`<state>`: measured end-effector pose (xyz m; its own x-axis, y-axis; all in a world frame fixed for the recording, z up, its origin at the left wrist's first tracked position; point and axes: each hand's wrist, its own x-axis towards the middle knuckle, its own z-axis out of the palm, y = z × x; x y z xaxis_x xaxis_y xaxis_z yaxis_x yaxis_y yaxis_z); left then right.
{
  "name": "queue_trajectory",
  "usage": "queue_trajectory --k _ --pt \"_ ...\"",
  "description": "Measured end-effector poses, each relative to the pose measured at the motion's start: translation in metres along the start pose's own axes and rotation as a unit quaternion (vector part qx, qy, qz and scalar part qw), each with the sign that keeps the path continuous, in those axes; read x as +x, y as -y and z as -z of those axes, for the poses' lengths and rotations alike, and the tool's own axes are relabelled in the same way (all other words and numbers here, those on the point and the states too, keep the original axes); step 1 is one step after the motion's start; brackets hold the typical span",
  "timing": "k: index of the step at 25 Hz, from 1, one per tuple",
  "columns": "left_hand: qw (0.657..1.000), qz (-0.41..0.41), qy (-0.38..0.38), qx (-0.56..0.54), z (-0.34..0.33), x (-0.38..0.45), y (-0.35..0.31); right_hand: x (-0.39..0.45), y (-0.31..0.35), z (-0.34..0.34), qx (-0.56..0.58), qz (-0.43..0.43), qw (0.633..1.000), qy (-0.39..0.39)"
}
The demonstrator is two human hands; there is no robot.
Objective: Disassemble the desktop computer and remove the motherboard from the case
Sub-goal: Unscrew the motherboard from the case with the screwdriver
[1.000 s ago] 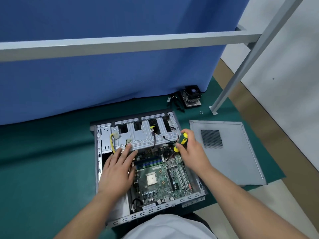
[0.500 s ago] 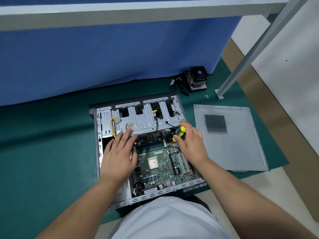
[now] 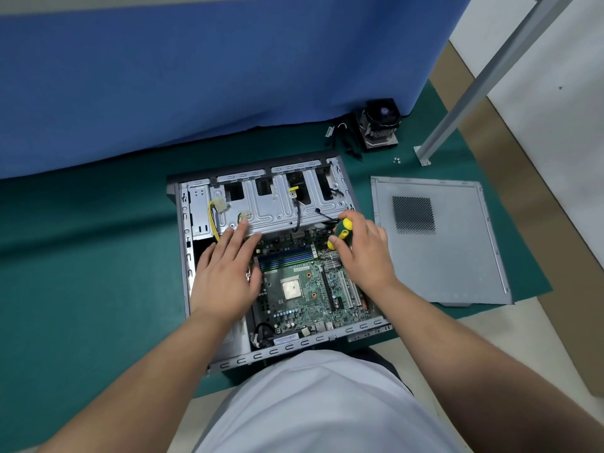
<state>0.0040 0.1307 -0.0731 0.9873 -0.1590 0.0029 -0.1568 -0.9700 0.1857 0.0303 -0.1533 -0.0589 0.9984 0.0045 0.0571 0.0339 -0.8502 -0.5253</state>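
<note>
Open case (image 3: 183, 256) lies flat on green mat (image 3: 81, 273). Left hand (image 3: 225, 273) flat, fingers straight, resting inside case beside motherboard (image 3: 300, 289), fingertips reaching drive cage (image 3: 271, 207). Motherboard seated in case. Right hand (image 3: 366, 253) grips yellow-black screwdriver (image 3: 340, 233), tip down at board's far right corner. Side panel (image 3: 457, 250) flat on mat to right.

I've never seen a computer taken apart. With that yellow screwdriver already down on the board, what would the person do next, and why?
Probably turn the screwdriver to back out a screw. The right hand grips it with its tip down at the far right part of the motherboard, which still lies in the case. The left hand rests flat, fingers straight, as if steadying things. The screw itself is too small to see.
</note>
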Motion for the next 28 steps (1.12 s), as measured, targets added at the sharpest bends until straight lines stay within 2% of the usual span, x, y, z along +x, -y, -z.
queue_trajectory --k 4,10,12,14,17,19,22,23,26,28 --pt "1.0 0.0 0.003 -0.003 0.002 0.0 -0.001 0.0 0.0 0.0 -0.007 0.003 1.0 -0.007" --pt "1.0 0.001 0.003 -0.008 0.003 0.0 -0.001 -0.002 0.008 0.01 -0.01 -0.006 0.999 0.034" --pt "1.0 0.001 0.003 -0.009 0.002 0.0 -0.001 0.005 0.015 0.022 0.015 -0.012 0.997 0.079" --pt "1.0 0.001 0.003 -0.011 0.002 -0.001 0.0 0.019 0.024 0.035 0.034 -0.027 0.984 0.173" --pt "1.0 0.001 0.002 -0.009 0.001 -0.001 0.001 0.033 0.037 0.049 -0.018 0.0 0.961 0.274" --pt "1.0 0.0 0.002 -0.009 0.001 -0.001 0.001 0.037 0.045 0.052 -0.093 0.029 0.958 0.269" --pt "1.0 -0.001 -0.001 -0.012 0.001 0.0 0.0 0.038 0.051 0.051 -0.248 0.024 0.943 0.22" --pt "1.0 -0.001 -0.002 -0.014 0.001 0.0 0.0 0.039 0.052 0.05 -0.264 0.037 0.939 0.217" --pt "1.0 0.0 -0.005 -0.017 0.002 -0.001 0.0 0.043 0.053 0.055 -0.214 0.092 0.931 0.281" --pt "1.0 0.0 -0.002 -0.021 0.002 -0.001 -0.001 0.044 0.052 0.058 -0.178 0.095 0.931 0.305"
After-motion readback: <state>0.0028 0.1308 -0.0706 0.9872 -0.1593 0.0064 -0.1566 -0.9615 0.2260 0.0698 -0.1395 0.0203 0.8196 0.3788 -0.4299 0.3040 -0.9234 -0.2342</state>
